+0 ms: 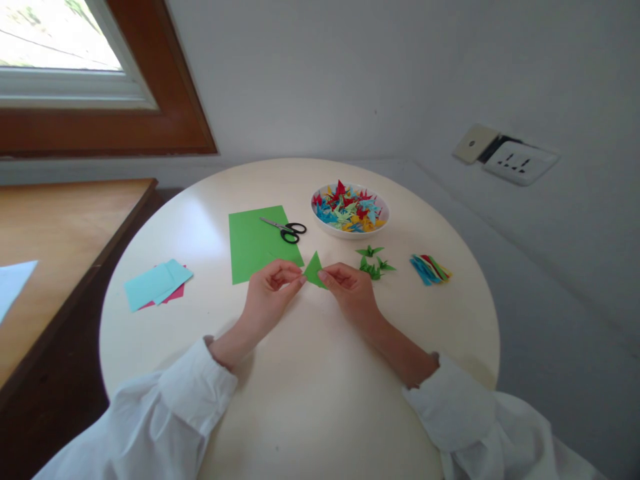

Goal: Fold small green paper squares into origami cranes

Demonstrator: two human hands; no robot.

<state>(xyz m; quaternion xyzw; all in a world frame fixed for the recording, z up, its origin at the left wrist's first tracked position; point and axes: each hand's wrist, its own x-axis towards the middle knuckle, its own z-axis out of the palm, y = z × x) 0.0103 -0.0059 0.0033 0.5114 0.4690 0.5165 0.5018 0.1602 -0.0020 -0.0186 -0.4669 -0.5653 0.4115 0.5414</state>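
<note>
A small piece of green paper [314, 270], folded to a triangle with its point upward, is held between my two hands above the table. My left hand [273, 287] pinches its left corner between thumb and fingers. On the other side, my right hand [353, 290] grips the right edge, thumb in front. Just behind my left hand lies a larger green sheet [250, 243], with black-handled scissors [287, 229] resting across its right edge. Several folded green paper cranes [373, 267] sit close beyond my right hand.
A white bowl [345, 233] full of colourful paper cranes stands at the back of the round table [300, 400]. Folded paper strips [430, 269] lie at the right. Light-blue paper pieces [155, 283] over pink ones are at the left. A wooden desk [65, 220] adjoins the left side.
</note>
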